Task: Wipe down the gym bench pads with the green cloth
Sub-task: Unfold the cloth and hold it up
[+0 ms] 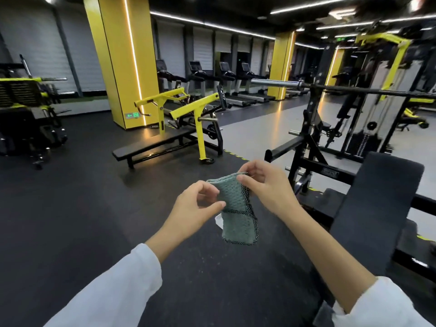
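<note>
Holding the green cloth (236,208) in the air, pinched at its top edge by my right hand (266,185) and at its side by my left hand (200,204), I judge I'm readying it and must next press it onto the bench pad (377,204) at my right.

hands (198,204): 2; green cloth (232,208): 1; yellow pillars (122,57): 2; barbell (330,86): 1; flat bench (151,143): 1

Knitted, textured green cloth (232,204) with black mesh edging, pinched between fingers (244,179); matt black bench pad (377,201) beside.
</note>
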A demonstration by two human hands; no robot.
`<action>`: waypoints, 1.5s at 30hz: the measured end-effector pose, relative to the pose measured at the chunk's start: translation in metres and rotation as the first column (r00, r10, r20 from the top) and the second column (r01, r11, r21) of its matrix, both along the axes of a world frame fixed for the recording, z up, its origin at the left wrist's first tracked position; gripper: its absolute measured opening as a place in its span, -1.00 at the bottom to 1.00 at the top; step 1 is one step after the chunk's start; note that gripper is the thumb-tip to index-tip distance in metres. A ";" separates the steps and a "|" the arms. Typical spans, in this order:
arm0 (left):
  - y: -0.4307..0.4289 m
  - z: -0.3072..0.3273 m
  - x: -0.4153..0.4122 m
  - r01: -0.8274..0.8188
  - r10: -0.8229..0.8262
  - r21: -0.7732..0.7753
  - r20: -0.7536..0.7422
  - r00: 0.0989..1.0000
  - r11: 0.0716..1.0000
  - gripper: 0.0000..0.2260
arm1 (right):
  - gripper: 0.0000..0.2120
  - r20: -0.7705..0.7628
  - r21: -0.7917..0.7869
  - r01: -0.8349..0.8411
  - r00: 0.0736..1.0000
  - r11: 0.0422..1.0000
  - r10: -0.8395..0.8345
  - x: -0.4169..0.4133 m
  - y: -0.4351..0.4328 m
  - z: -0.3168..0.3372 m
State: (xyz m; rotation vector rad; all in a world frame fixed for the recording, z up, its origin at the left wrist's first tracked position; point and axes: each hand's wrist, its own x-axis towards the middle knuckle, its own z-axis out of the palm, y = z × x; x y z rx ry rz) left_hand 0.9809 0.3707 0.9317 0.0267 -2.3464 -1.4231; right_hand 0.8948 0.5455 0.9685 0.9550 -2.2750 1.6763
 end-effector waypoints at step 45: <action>-0.379 0.027 -0.633 0.165 -0.164 0.025 -0.022 0.986 0.986 -0.74 | -0.83 0.430 -0.236 0.510 0.818 0.827 -0.381 -0.545 -0.302 -0.026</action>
